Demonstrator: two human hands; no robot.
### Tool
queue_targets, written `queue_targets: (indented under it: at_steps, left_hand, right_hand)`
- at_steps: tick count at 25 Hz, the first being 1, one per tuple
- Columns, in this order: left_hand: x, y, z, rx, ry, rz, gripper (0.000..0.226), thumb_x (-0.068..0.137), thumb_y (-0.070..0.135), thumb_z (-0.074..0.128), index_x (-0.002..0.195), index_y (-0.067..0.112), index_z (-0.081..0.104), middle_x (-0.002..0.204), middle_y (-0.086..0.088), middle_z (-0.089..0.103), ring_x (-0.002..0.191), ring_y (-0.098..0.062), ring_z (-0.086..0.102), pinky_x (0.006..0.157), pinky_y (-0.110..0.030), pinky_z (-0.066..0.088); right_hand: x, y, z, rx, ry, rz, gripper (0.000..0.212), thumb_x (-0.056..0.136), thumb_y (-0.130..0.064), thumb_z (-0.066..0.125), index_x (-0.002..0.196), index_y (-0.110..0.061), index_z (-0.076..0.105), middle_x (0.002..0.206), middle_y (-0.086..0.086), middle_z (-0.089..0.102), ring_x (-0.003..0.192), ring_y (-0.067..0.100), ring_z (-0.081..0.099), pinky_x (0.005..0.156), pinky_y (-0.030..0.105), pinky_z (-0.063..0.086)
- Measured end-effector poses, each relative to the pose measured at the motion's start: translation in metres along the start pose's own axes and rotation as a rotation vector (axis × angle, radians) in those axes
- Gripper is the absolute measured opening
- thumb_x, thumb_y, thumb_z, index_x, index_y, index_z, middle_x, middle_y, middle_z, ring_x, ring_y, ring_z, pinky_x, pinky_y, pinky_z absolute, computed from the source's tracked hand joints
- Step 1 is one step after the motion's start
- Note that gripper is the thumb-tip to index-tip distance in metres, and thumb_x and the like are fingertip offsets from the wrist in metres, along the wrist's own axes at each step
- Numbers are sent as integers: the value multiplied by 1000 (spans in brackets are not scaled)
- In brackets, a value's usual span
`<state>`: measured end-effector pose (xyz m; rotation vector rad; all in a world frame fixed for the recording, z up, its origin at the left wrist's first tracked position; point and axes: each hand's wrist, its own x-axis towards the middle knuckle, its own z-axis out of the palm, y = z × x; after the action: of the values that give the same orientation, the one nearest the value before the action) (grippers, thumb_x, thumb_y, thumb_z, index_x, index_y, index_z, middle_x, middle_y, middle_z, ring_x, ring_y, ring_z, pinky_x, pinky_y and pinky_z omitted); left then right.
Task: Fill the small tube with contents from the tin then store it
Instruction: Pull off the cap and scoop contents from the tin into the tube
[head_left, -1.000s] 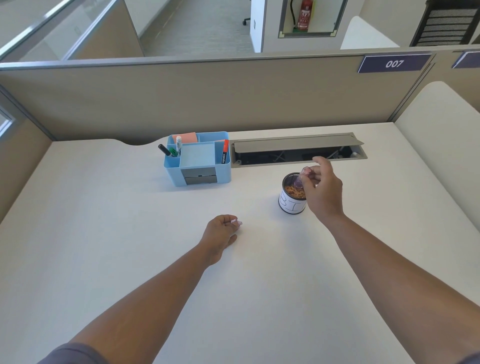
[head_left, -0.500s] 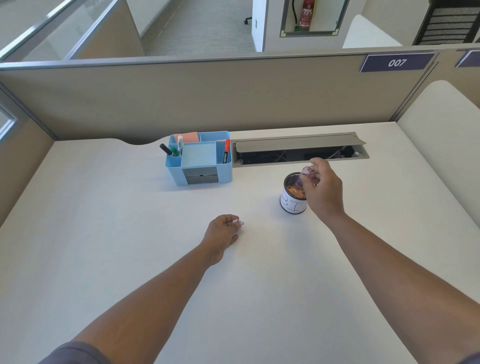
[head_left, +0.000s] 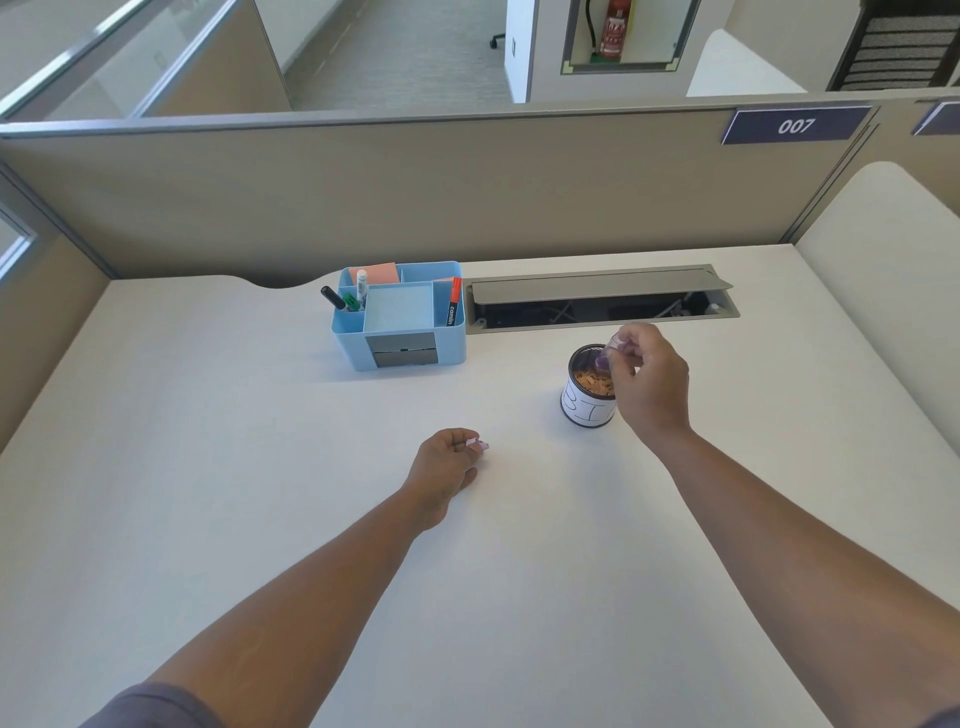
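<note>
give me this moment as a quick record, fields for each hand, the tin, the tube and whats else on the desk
right hand: pinches the small tube over the tin's mouth
left hand: rests on the desk, fingers closed on a small pale piece
tin: upright, open, brownish contents inside
small tube: clear with purple tint, tilted toward the tin
organizer: blue, holds markers and notes, left of the tin
cable hatch: lid raised, behind the tin

Bright, even daylight fills the frame, washing the white surface (head_left: 260, 467) nearly featureless, with only faint soft shadows under the forearms and beside the tin (head_left: 587, 400). Wide-angle distortion bows the partition (head_left: 467, 197) toward the edges; focus stays sharp throughout.
</note>
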<state>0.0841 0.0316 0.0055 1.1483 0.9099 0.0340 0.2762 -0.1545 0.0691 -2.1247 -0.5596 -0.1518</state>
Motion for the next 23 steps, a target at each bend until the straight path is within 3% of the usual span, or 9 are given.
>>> queue_targets:
  at_steps: [3,9,15,18,21,23]
  left_hand:
    - [0,0,0,6,5,-3,22,97,12,65,117,4,64,106,-3,72,102,-18,61,87,-27,52]
    - [-3,0,2,5,9,2,20,97,11,64,116,4,64,105,-3,71,99,-17,60,82,-24,51]
    - [-7,0,3,0,12,-5,13,97,10,64,110,9,64,105,-3,70,96,-18,58,80,-25,50]
    - [-13,-1,1,-23,-9,-42,17,94,12,69,111,9,65,105,-2,71,102,-17,62,93,-31,51]
    - [-20,-2,0,-73,-38,-72,24,92,13,72,114,8,64,108,-5,71,105,-20,66,96,-33,53]
    - [-27,1,1,-121,-42,-53,24,91,11,74,112,8,64,105,-6,72,100,-22,68,90,-32,56]
  right_hand:
    - [0,-4,0,57,29,68,28,94,-11,59,121,-18,59,108,3,71,101,22,69,92,34,55]
    - [-1,-2,1,61,61,174,25,95,-10,57,118,-15,66,105,-1,68,103,24,67,93,39,56]
    - [-9,-11,-3,166,96,329,18,94,-9,63,105,-23,60,105,-4,66,102,15,68,80,23,53]
    - [-14,-13,-4,241,158,423,16,93,-13,65,106,-22,60,105,-3,65,97,16,67,69,16,46]
    - [-18,-13,-8,486,246,598,24,90,-16,70,112,-21,62,107,2,68,96,19,66,79,24,54]
    - [-23,-14,-10,659,250,644,23,89,-12,73,109,-18,64,95,2,67,90,21,66,88,33,59]
